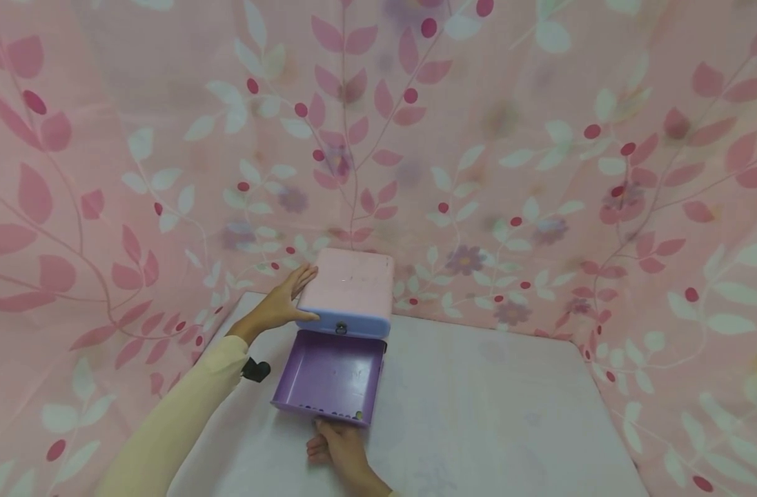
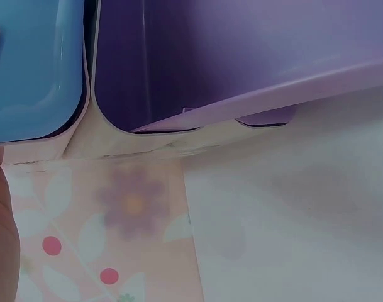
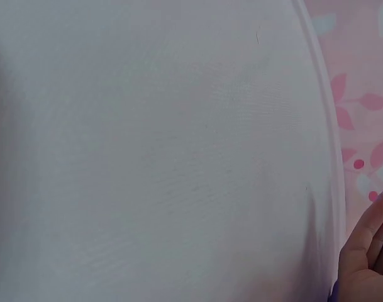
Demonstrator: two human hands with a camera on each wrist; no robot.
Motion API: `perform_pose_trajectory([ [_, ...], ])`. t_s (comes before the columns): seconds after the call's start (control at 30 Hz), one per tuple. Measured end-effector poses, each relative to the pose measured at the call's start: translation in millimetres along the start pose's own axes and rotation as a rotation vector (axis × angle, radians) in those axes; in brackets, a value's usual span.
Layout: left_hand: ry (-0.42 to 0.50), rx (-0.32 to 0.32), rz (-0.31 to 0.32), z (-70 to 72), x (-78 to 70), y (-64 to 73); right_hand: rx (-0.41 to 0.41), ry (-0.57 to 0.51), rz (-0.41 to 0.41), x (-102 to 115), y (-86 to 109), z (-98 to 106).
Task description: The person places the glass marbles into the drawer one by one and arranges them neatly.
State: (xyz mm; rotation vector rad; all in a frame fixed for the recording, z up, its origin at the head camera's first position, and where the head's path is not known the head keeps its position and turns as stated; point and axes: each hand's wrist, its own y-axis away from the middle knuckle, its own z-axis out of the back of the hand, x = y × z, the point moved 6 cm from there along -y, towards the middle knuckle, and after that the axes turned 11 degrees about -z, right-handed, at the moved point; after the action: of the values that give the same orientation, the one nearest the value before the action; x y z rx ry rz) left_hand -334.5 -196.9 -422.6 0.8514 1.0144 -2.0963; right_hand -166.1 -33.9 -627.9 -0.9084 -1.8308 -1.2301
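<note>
A small drawer box with a pale pink top (image 1: 350,283) stands at the back of the table. Its upper drawer has a blue front (image 1: 359,326) with a round knob and is closed; the lower purple drawer (image 1: 335,376) is pulled far out. My left hand (image 1: 281,300) rests against the box's left side, thumb on the blue front, fingers stretched along the side. At the purple drawer's front edge, my right hand (image 1: 343,452) holds the front with thumb up and fingers bent; the exact grip is partly hidden. Small dark spots and one yellowish speck show along the drawer's inner front.
The white table (image 1: 490,407) extends to the right of the box. Pink floral cloth (image 1: 453,207) hangs behind and at both sides, close to the box's back. A black piece (image 1: 256,370) sits by the left wrist.
</note>
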Motion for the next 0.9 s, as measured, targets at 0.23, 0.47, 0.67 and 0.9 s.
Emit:
perform_pose_trajectory([
  [0.23, 0.013, 0.014, -0.008, 0.4, 0.2, 0.3, 0.023, -0.027, 0.014, 0.2, -0.4, 0.5],
  [0.47, 0.011, 0.011, -0.008, 1.7, 3.4, -2.0, 0.042, -0.019, 0.016, 3.2, -2.1, 1.4],
  [0.67, 0.008, 0.004, -0.008, 2.9, 4.5, -2.9, 0.052, -0.004, 0.019, 5.7, -2.8, 0.8],
  [0.9, 0.006, 0.013, -0.006, 0.9, 4.4, -1.6, 0.027, -0.006, 0.035, 9.4, -0.3, 2.4],
])
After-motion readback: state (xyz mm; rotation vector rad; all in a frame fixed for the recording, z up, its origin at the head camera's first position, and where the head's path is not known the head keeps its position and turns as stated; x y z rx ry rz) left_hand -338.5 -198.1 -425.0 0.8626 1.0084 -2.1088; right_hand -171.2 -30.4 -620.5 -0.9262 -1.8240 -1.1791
